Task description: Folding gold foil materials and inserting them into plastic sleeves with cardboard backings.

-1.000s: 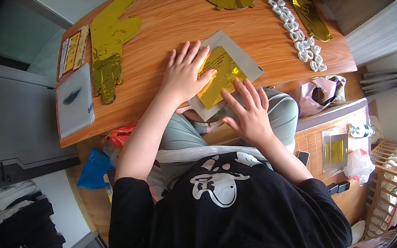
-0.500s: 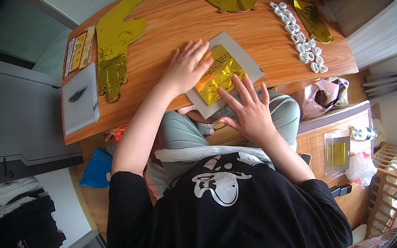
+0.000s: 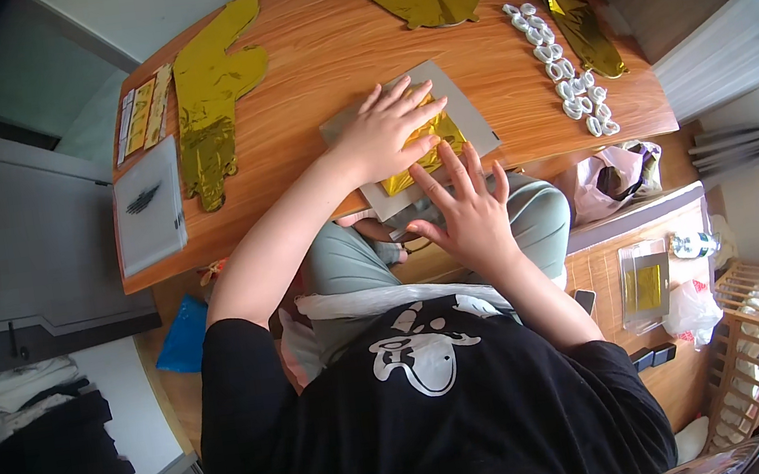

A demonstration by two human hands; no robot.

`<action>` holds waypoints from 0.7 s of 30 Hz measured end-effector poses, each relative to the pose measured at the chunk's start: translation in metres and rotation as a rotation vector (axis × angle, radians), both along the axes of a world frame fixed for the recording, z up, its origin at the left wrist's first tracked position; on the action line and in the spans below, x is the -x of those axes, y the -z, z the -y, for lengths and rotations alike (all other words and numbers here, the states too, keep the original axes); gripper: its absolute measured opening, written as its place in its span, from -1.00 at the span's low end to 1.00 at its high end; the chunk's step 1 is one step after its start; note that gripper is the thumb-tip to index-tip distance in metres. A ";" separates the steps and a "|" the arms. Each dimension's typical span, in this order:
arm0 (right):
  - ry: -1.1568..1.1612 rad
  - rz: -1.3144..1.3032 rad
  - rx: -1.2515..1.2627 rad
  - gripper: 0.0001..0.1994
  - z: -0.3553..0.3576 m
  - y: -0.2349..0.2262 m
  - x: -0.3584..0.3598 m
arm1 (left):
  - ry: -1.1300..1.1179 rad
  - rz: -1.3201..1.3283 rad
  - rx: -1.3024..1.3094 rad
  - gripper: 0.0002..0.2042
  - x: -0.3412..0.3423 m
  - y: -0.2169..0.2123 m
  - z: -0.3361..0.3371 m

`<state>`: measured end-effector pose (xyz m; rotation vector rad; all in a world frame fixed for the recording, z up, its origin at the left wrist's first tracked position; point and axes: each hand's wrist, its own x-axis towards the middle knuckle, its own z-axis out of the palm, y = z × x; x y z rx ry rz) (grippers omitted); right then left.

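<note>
Flat white packet [image 3: 148,206] at table's left edge, clear gold-filled packet [image 3: 644,284] on lower right shelf.

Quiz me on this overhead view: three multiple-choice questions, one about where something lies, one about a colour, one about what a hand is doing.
1. Where is the row of small white rings?
A. on the table's right part
B. on the grey board
C. on the floor

2. What colour is the folded foil under the hands?
A. silver
B. gold
C. red

3. How is the left hand set?
A. clenched in a fist
B. lifted off the table
C. flat with fingers spread on the foil

Answers: 1 A, the rings lie right of the grey board. 2 B, it shines yellow-gold. 3 C, its palm presses down.
</note>
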<state>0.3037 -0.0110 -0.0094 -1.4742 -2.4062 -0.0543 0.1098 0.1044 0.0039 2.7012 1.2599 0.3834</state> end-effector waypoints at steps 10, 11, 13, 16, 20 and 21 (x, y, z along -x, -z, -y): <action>-0.042 -0.028 0.079 -0.32 0.002 -0.007 -0.035 | 0.051 -0.055 -0.057 -0.29 -0.007 0.008 -0.006; -0.023 -0.012 0.077 -0.32 0.001 -0.012 -0.039 | 0.047 -0.050 -0.075 -0.24 -0.006 0.008 -0.007; -0.083 -0.134 0.169 -0.37 -0.003 -0.025 -0.045 | 0.062 -0.025 -0.104 -0.19 -0.005 0.004 -0.006; -0.114 -0.272 0.114 -0.59 -0.020 -0.033 -0.070 | 0.063 0.001 -0.054 -0.13 -0.006 -0.001 -0.004; 0.072 -0.412 -0.152 -0.90 -0.081 -0.020 -0.136 | 0.054 -0.004 -0.041 -0.06 -0.003 -0.001 -0.007; 0.107 -0.470 -0.198 -0.90 -0.099 -0.033 -0.147 | 0.040 -0.016 -0.045 -0.04 0.001 0.001 -0.005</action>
